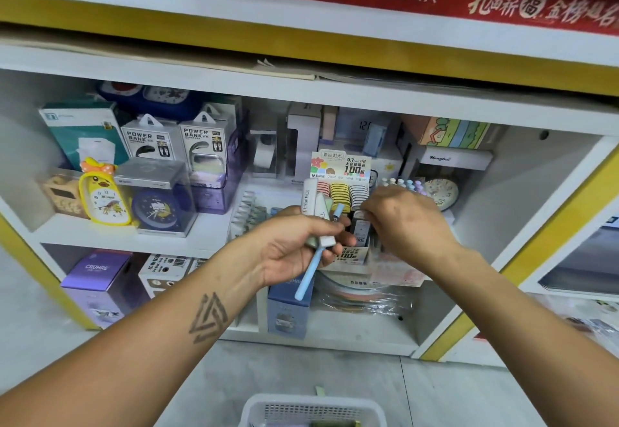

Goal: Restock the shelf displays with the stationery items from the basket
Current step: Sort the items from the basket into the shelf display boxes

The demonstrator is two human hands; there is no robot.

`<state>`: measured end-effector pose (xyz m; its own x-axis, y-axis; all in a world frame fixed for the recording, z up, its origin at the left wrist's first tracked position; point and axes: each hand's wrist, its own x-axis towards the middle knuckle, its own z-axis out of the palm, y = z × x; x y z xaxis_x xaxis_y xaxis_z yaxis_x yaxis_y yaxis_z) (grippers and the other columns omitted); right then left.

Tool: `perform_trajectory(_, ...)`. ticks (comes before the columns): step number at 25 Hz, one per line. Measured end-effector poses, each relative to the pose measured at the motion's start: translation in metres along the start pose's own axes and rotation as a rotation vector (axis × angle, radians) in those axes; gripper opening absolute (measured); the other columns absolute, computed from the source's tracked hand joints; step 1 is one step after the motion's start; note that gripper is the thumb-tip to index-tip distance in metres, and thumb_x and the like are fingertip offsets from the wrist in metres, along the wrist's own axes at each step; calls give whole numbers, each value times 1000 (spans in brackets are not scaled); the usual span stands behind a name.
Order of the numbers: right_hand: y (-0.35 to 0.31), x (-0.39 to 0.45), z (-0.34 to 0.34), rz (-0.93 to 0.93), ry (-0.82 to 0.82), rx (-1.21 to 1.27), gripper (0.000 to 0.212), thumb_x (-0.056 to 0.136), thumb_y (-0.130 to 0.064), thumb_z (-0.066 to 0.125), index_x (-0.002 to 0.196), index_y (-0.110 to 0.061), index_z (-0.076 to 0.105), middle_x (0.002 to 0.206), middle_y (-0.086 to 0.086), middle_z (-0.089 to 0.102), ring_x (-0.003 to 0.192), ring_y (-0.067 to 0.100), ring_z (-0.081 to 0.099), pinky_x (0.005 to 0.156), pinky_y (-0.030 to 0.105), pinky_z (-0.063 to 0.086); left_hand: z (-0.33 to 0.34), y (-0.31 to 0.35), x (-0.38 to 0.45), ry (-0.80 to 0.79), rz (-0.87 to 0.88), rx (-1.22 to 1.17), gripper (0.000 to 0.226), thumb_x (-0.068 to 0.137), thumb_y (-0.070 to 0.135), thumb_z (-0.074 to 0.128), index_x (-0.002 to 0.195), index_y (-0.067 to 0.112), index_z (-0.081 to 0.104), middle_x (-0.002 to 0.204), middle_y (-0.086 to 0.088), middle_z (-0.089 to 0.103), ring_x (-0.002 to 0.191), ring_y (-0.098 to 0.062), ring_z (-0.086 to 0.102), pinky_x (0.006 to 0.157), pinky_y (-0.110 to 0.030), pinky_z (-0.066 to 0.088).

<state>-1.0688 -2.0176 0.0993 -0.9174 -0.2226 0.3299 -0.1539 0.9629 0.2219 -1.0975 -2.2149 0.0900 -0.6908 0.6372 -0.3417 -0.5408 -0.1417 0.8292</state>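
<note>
Left hand (294,245) grips blue pen (318,255) tilted steeply, tip up

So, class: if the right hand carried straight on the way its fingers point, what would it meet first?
The right hand points down-left into the lead refill display box, so it would probably meet the small dark case at its fingertips first. Depth is unclear.

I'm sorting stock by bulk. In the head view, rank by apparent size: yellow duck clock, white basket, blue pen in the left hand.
1. white basket, though cut off by the frame and nearest the camera
2. yellow duck clock
3. blue pen, thin, gripped by the left hand
</note>
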Motion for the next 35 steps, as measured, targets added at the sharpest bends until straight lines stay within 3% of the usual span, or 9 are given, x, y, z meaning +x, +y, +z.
perform_trajectory(3, -6, 5, -7, 163, 74, 523, 14, 94, -14, 60, 96, -16, 74, 89, 0, 72, 82, 28, 66, 70, 41, 54, 0, 2, -2, -25, -5, -5, 12, 91, -4, 57, 100, 1, 65, 88, -24, 68, 65, -19, 59, 49, -19, 47)
perform_trajectory(6, -14, 8, -18, 415, -87, 1242, 14, 94, -14, 65, 100, -17, 76, 80, 3, 75, 71, 22, 68, 61, 33, 52, 1, 4, -4, -37, -2, -15, 15, 90, -6, 56, 97, 1, 68, 88, -24, 69, 65, -20, 60, 50, -18, 49)
perform_trajectory(8, -18, 7, -21, 370, -141, 1297, 5, 90, -11, 71, 91, -11, 76, 74, 2, 74, 66, 9, 65, 59, 19, 47, 1, 4, -7, -53, 2, -24, 16, 90, -6, 55, 95, 1, 69, 91, -26, 70, 68, -22, 63, 54, -20, 52)
perform_trajectory(12, -7, 7, -27, 501, -22, 1463, 2, 89, 2, 68, 89, 0, 70, 68, 11, 68, 54, 14, 60, 50, 21, 49, -3, 6, -6, -55, 26, -88, 21, 93, -3, 52, 111, -6, 63, 111, -30, 68, 100, -37, 70, 89, -40, 57)
perform_trajectory(14, 6, 5, -32, 545, 112, 1470, 1, 89, 1, 68, 89, 0, 69, 63, 9, 68, 50, 14, 61, 48, 21, 52, -7, 6, -5, 0, 19, -129, 22, 93, -3, 54, 113, -6, 62, 112, -31, 67, 102, -38, 70, 88, -43, 58)
perform_trajectory(16, 23, 1, -36, 567, 228, 1495, 4, 88, -3, 70, 91, 1, 70, 62, 10, 69, 50, 15, 64, 51, 21, 56, -7, 5, -5, 56, 0, -107, 22, 91, -1, 59, 112, -6, 63, 104, -28, 71, 86, -32, 74, 68, -36, 63)
perform_trajectory(20, 55, -14, -42, 615, 377, 1408, 13, 85, -16, 75, 86, -4, 73, 59, 7, 68, 50, 15, 61, 53, 20, 54, 2, 2, -4, 108, 15, 70, 37, 78, 10, 75, 111, -1, 66, 69, -11, 65, 54, -13, 55, 39, -16, 41)
perform_trajectory(27, 80, -37, -40, 537, 425, 914, 9, 90, -24, 73, 81, -24, 72, 65, -2, 71, 55, 11, 65, 58, 22, 56, 30, -11, 15, 40, 69, 20, 23, 89, 3, 63, 111, -2, 70, 81, -18, 67, 58, -16, 58, 44, -17, 44)
perform_trajectory(35, 79, -37, -19, 225, 243, 456, 13, 91, -13, 70, 102, -9, 76, 95, 3, 72, 79, 13, 63, 69, 17, 44, 43, -23, 32, 33, 88, 35, 17, 92, 0, 61, 107, -5, 66, 91, -25, 72, 65, -21, 68, 53, -22, 54)
